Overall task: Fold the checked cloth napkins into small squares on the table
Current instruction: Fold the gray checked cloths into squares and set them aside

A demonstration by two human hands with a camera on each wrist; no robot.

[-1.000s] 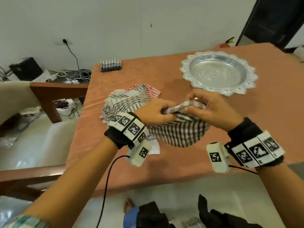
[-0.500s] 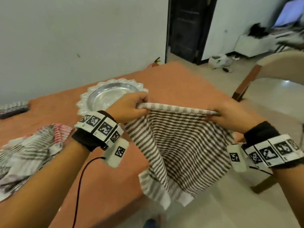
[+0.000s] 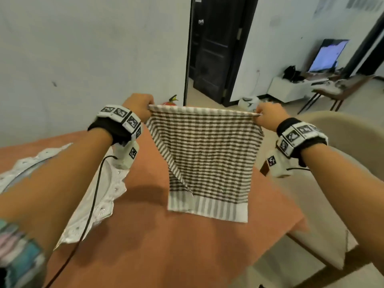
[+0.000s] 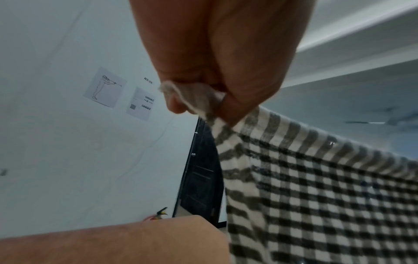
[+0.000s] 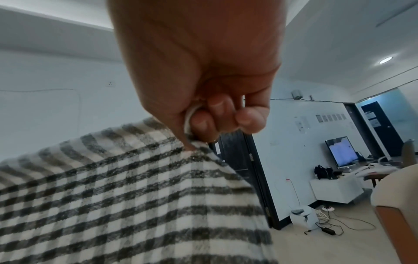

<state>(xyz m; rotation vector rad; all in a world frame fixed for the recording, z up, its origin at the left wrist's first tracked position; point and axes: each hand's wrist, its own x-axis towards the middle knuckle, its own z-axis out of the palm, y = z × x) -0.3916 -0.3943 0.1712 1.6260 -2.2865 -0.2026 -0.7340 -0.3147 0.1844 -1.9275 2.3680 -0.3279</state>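
Observation:
A brown-and-white checked napkin (image 3: 207, 161) hangs spread out in the air above the orange table (image 3: 166, 235). My left hand (image 3: 143, 107) pinches its top left corner, and my right hand (image 3: 264, 115) pinches its top right corner. The top edge is stretched taut between them. The lower left side curls inward; the bottom hem hangs just over the table. In the left wrist view the thumb and fingers of the left hand (image 4: 203, 100) clamp the corner of the napkin (image 4: 316, 187). In the right wrist view the right hand (image 5: 203, 125) curls round the other corner of the napkin (image 5: 124, 187).
A silver tray (image 3: 104, 204) with a scalloped rim lies on the table under my left forearm. A beige chair (image 3: 342, 163) stands at the table's right side. A dark door (image 3: 216, 48) and a lit screen (image 3: 328, 55) are beyond.
The napkin has gone from bunched on the table to lifted and pulled open. Both hands rose and moved apart, and my view swung right, away from the heap of other napkins.

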